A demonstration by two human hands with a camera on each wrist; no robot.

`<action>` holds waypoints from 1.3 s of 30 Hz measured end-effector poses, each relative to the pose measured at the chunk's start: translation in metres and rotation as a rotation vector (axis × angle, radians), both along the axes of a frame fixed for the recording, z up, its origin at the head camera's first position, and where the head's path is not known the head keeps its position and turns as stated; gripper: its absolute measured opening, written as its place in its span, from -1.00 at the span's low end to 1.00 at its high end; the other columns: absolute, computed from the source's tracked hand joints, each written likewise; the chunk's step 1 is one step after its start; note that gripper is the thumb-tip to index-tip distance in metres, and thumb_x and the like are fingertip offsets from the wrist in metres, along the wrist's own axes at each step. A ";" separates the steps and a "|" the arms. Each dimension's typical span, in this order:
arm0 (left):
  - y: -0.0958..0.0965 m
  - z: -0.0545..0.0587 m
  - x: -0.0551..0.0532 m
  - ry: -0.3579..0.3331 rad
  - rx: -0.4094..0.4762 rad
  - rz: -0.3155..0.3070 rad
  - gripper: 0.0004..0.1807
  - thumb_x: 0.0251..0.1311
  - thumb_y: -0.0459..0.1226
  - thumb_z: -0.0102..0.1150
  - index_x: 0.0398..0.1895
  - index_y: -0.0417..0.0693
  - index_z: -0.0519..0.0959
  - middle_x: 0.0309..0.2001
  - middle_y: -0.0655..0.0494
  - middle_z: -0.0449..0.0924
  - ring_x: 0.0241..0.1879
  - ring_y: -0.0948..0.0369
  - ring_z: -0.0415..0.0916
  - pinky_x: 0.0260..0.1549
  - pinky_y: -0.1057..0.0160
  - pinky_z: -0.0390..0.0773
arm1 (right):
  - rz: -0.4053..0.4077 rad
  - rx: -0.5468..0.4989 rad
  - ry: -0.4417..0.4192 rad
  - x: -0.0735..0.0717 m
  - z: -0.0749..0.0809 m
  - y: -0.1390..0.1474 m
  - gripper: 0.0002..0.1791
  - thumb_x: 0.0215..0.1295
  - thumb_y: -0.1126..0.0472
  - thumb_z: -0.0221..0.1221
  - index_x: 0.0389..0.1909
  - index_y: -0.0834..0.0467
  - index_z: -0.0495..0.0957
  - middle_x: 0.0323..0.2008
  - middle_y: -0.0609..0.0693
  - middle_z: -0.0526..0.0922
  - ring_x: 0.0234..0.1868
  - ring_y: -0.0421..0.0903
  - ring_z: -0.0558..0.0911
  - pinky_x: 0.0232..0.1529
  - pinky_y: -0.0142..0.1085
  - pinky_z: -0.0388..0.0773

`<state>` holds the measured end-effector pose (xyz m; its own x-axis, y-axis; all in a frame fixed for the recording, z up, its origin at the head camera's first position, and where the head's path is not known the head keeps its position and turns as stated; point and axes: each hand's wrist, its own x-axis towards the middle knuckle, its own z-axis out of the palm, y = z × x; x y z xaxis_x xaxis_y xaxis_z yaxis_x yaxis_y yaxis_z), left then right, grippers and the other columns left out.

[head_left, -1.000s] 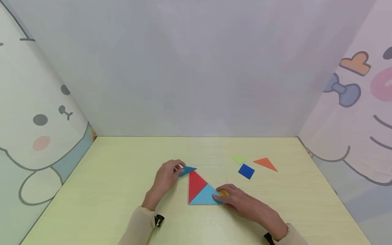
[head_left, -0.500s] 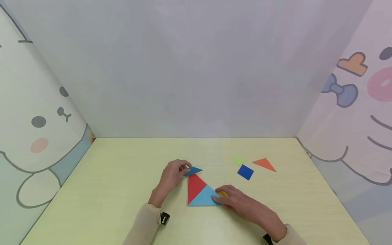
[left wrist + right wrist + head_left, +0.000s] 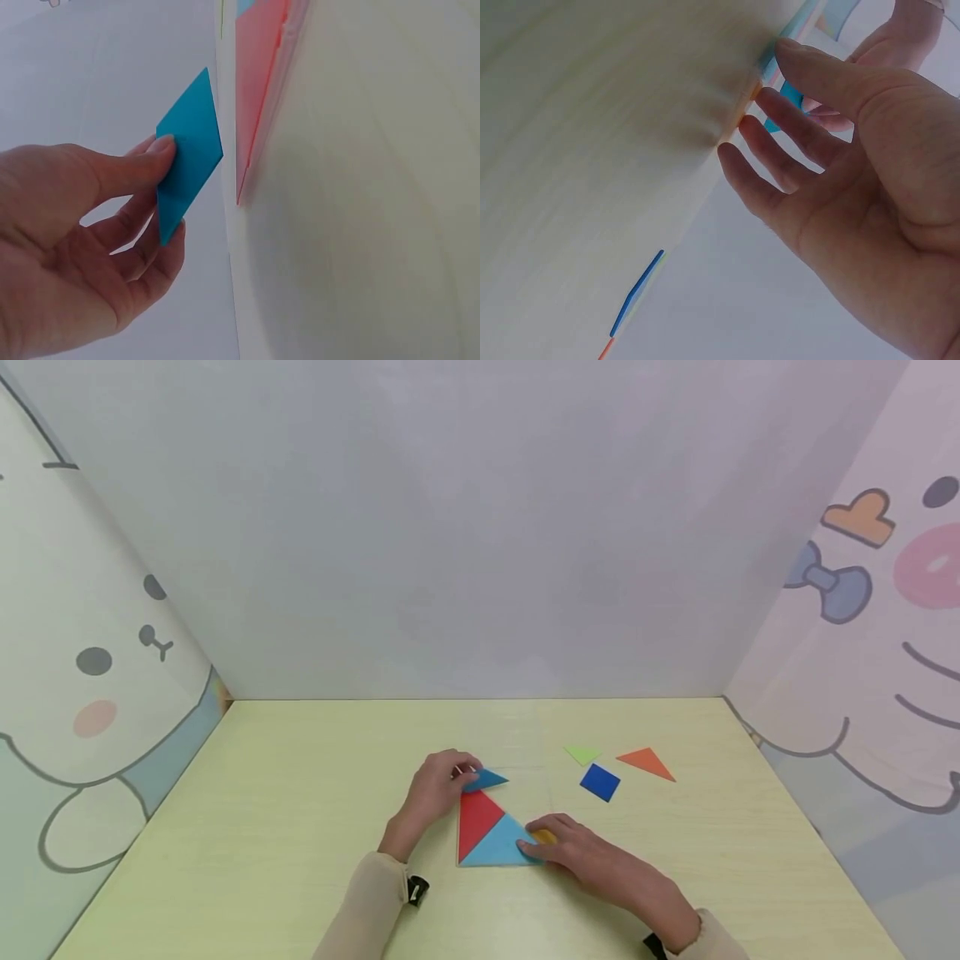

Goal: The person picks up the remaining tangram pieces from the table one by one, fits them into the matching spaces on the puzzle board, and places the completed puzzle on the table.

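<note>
My left hand (image 3: 438, 787) pinches a teal-blue parallelogram tangram piece (image 3: 187, 154) between thumb and fingers. It is held up near the top corner of a red triangle (image 3: 477, 820), overlapping it in the head view. The red triangle lies flat against a light blue triangle (image 3: 495, 845), together forming a larger shape. My right hand (image 3: 581, 852) rests at the right end of the light blue triangle, thumb on it and fingertips touching a yellow-orange piece (image 3: 545, 837). Most of that piece is hidden under the fingers, which are loosely bent in the right wrist view.
Right of the assembled pieces lie a dark blue square (image 3: 600, 782), a small light green triangle (image 3: 582, 754) and an orange triangle (image 3: 648, 763) on the pale wooden table (image 3: 300, 777). A grey-white wall (image 3: 480, 527) stands behind the table, with cartoon-printed panels at both sides.
My left hand has moved right with the teal-blue parallelogram, from left of the red triangle's tip to over it. My right hand has stayed in place.
</note>
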<state>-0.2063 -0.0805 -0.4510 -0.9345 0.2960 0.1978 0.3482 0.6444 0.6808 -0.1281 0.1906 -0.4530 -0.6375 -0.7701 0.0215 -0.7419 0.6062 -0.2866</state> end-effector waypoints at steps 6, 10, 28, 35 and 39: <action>0.007 -0.002 -0.003 -0.027 0.017 -0.018 -0.85 0.32 -0.40 0.32 -0.08 -0.14 0.74 -0.22 0.05 0.66 -0.25 0.16 0.55 -0.28 0.31 0.60 | -0.007 0.009 -0.010 0.000 0.000 0.000 -0.43 0.44 0.40 0.18 0.42 -0.01 0.50 0.31 0.09 0.46 0.30 0.06 0.44 0.24 -0.18 0.56; 0.012 -0.002 -0.005 -0.042 0.026 -0.029 -0.83 0.33 -0.39 0.32 -0.06 -0.15 0.74 -0.18 0.04 0.67 -0.23 0.15 0.55 -0.25 0.30 0.62 | -0.003 0.007 -0.008 0.000 -0.001 0.000 -0.44 0.45 0.40 0.18 0.42 -0.01 0.50 0.30 0.08 0.46 0.30 0.05 0.44 0.23 -0.19 0.57; 0.025 -0.007 -0.014 -0.112 -0.015 -0.054 -0.82 0.34 -0.37 0.32 -0.04 -0.08 0.76 -0.12 0.06 0.67 -0.18 0.15 0.53 -0.17 0.25 0.64 | 0.007 0.000 0.009 0.001 -0.001 0.000 -0.43 0.45 0.41 0.17 0.42 0.00 0.50 0.29 0.09 0.46 0.30 0.05 0.44 0.22 -0.20 0.58; 0.029 -0.005 -0.015 -0.124 -0.053 -0.055 -0.77 0.33 -0.38 0.32 0.02 -0.08 0.75 -0.07 0.03 0.67 -0.08 0.08 0.56 -0.04 0.11 0.66 | 0.007 0.012 0.016 0.000 0.000 0.000 -0.43 0.44 0.41 0.18 0.42 0.00 0.50 0.29 0.08 0.46 0.30 0.05 0.44 0.22 -0.20 0.57; 0.031 -0.005 -0.013 -0.112 -0.092 -0.060 -0.73 0.31 -0.41 0.32 0.06 -0.11 0.73 -0.01 -0.02 0.67 0.05 -0.01 0.55 0.08 -0.01 0.63 | 0.004 0.013 0.015 0.000 0.000 0.000 -0.43 0.44 0.41 0.19 0.41 -0.01 0.51 0.29 0.08 0.46 0.30 0.05 0.44 0.23 -0.19 0.57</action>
<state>-0.2194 -0.0496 -0.4556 -0.9292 0.3642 0.0631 0.3134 0.6859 0.6567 -0.1282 0.1906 -0.4534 -0.6342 -0.7729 0.0211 -0.7484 0.6067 -0.2680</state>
